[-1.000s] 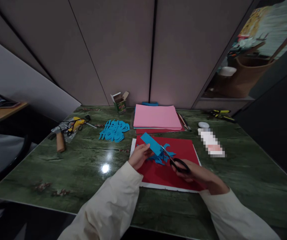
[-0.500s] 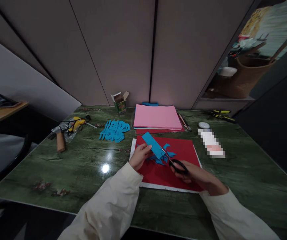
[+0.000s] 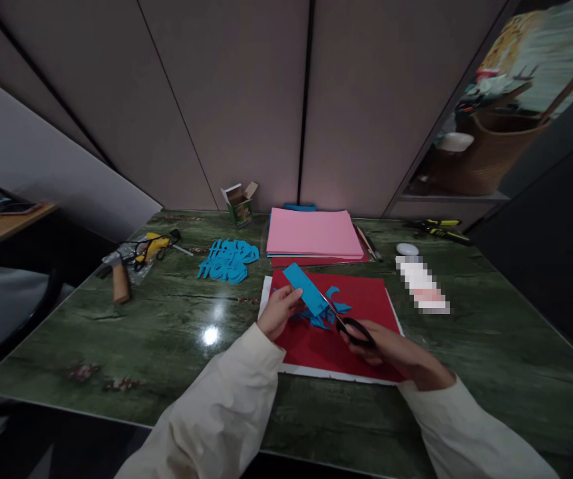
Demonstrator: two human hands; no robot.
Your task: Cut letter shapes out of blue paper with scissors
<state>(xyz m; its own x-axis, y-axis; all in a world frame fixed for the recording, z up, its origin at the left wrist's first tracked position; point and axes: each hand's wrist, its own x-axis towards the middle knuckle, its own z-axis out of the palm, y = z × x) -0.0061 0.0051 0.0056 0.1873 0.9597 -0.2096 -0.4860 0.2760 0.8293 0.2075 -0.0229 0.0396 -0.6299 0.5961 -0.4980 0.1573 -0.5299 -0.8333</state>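
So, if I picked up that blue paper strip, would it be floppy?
Probably only a little: the blue paper strip looks flat, without drooping, in the left hand. It's likely light too, since it seems thin and just the fingers and thumb hold one edge.

From the left hand (image 3: pixel 281 311), glossy green tabletop (image 3: pixel 166 332) lay open toward nine o'clock; a rectangular pink paper stack (image 3: pixel 313 233) blocked one o'clock.

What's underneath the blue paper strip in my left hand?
Below the blue strip, blue scraps lie on a red sheet, with a white edge showing under that sheet. Whatever the strip and your left hand cover directly can't be seen.
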